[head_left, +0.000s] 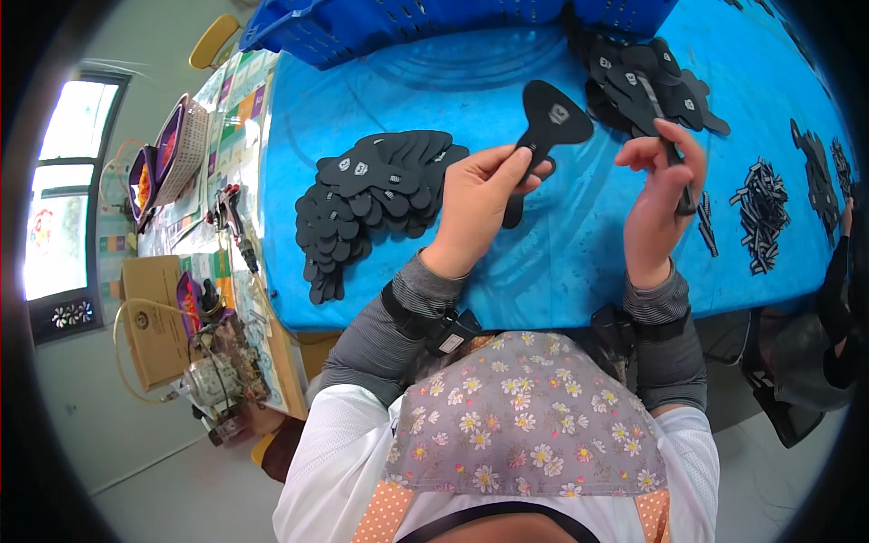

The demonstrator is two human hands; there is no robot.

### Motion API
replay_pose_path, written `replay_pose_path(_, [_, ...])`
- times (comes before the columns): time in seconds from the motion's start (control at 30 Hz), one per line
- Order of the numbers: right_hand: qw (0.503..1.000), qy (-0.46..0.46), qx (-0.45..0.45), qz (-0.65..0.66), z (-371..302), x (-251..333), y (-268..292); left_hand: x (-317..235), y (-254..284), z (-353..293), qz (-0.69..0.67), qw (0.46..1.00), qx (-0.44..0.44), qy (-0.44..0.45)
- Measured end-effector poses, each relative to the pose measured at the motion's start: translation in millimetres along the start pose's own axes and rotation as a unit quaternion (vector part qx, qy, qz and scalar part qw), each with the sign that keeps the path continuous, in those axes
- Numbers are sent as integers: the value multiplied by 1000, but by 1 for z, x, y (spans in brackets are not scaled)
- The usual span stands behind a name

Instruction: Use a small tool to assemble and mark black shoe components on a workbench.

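Observation:
My left hand pinches a flat black cut-out piece between thumb and fingers. The piece has a wide flared end with a small white emblem and narrows toward my fingers. In my right hand is a slim tool with a grey metal blade and dark handle; its blade points up and away from me, and its exact kind is unclear. Both hands are raised over the blue-covered table, apart from each other. Left of my left hand lies a fanned pile of similar black pieces.
Another pile of black pieces lies beyond my right hand, near a blue plastic crate. Small striped strips are heaped at the right, beside more black pieces. A person's arm shows at the right edge.

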State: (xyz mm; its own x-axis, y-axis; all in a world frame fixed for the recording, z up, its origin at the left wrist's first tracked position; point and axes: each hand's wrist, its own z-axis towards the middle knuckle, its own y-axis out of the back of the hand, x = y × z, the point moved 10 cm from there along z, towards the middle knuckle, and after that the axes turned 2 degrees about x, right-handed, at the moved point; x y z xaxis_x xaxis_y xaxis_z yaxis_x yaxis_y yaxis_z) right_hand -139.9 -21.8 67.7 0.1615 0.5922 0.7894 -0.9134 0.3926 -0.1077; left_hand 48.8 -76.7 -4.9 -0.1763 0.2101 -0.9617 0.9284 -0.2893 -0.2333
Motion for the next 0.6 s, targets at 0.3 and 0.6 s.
replay_pose_path(0.3, [950,104,289,-57,-18,35,-64,-3,16,1,-104,990,-50,-82])
replay_pose_path(0.6, [962,59,258,-64,-17,28,-63,-8,12,-2,-31,993,-56,-97])
